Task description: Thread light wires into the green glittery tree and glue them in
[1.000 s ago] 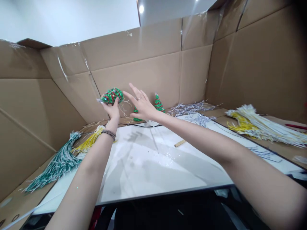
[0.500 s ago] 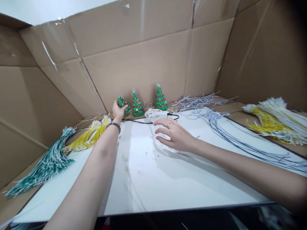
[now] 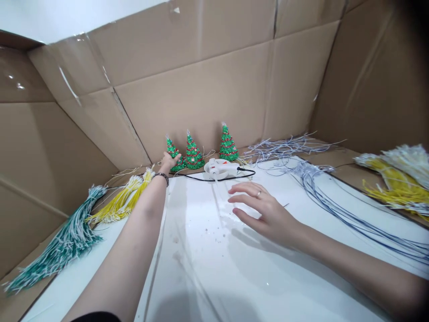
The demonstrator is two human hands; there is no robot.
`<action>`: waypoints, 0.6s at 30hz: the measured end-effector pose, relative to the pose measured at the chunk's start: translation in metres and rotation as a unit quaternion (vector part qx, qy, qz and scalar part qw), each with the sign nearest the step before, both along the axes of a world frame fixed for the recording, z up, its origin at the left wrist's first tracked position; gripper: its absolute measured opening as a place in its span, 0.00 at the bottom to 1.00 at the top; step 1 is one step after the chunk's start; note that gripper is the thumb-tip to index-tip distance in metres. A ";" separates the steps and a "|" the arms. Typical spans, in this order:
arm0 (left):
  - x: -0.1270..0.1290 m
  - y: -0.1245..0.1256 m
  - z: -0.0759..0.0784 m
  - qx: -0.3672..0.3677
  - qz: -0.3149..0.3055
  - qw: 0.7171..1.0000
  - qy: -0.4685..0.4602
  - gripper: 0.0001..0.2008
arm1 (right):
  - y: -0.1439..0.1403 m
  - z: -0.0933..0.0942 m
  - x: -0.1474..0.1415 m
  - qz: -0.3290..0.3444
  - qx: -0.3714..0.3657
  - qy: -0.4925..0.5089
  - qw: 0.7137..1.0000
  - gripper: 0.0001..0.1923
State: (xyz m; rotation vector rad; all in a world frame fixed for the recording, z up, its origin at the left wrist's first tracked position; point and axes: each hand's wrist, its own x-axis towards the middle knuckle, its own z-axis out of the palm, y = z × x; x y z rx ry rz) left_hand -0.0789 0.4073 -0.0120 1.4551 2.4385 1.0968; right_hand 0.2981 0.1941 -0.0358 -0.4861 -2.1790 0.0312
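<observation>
My left hand (image 3: 169, 162) reaches to the back of the table, its thumb across the front of a small green beaded Christmas tree (image 3: 173, 151) with red bands. This tree stands upright, its lower left side covered by the hand. Two similar trees stand to its right, a middle tree (image 3: 193, 154) close by and a right tree (image 3: 228, 145) farther along. Over the white tabletop (image 3: 201, 268), my right hand (image 3: 263, 210) hovers with fingers spread and nothing in them. Beyond it lies a white glue gun (image 3: 226, 168) with a black cord.
Bundles of green-white strands (image 3: 72, 237) and yellow strands (image 3: 125, 199) lie at the left. Loose clear-grey wires (image 3: 284, 145) and long dark wires (image 3: 348, 214) spread on the right, near another yellow and white bundle (image 3: 395, 179). Cardboard walls (image 3: 201, 89) enclose the table.
The left tree has gone from tilted to upright, with my left hand still at it. My right hand has drawn back toward me and right, uncovering more of the glue gun.
</observation>
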 end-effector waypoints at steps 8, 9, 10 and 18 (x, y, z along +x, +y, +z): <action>0.019 -0.073 0.010 0.041 -0.139 0.989 0.018 0.45 | -0.010 0.004 -0.001 0.033 0.038 0.022 0.998 0.17; 0.021 -0.086 0.016 0.034 -0.150 0.988 0.021 0.42 | -0.015 0.006 0.000 0.033 0.039 0.024 0.998 0.20; 0.024 -0.099 0.024 0.024 -0.160 0.987 0.023 0.39 | -0.021 0.009 0.002 0.028 0.033 0.027 0.999 0.22; 0.100 -0.296 0.071 0.186 -0.290 0.934 0.098 0.20 | -0.105 -0.036 -0.018 0.102 -0.123 0.014 0.987 0.15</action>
